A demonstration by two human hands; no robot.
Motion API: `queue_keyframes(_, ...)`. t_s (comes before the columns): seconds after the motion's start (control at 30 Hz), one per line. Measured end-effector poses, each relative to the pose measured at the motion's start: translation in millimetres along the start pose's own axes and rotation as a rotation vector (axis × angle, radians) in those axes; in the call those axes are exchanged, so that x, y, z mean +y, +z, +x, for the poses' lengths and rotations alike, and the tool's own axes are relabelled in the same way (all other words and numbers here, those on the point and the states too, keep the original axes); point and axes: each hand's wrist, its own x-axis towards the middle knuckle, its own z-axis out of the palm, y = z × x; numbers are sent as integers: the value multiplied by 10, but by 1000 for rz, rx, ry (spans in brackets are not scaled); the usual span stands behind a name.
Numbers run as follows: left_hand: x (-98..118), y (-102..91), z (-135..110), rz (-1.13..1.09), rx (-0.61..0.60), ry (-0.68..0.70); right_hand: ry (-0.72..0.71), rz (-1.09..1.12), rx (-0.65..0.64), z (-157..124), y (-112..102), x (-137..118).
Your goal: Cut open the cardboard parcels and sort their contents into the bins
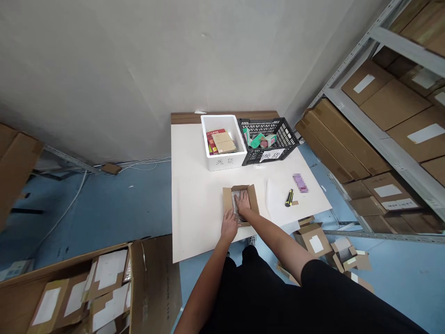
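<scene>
A small open cardboard box (255, 198) stands on the white table near its front edge, with its flaps folded outward. Inside it lies greyish, translucent wrapping that looks like bubble wrap (236, 197). My right hand (243, 201) reaches into the box, fingers spread and pressed flat on the wrapping. At the near left corner, my left hand (229, 223) grips the side of the box, its fingers over the edge. What lies beneath the wrapping is hidden. To the right of the box are a white paper sheet (274, 197) and a yellow-and-black box cutter (289, 198).
Behind the box stand a white foam bin (225, 161) with books and a black plastic crate (288, 134) with green packages. A blurred purple item (300, 183) lies at right. Shelves of cartons (382, 102) rise on the right; a large carton (153, 278) stands at lower left.
</scene>
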Motion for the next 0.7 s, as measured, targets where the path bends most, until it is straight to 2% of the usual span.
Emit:
queue_keyframes(0.13,-15,-23,-1,18,3,6,-48,65,-61,-59,-82,-30)
queue_keyframes(0.4,-34,-54,-22,-5,9,-4,-155,175,29,-283,-90,103)
queue_keyframes(0.57,43,-6,-14,-25,9,-53,23,135,79,-347,-17,-25)
queue_keyframes(0.7,120,34,-7,-9,45,-62,138,191,71,-388,41,-29)
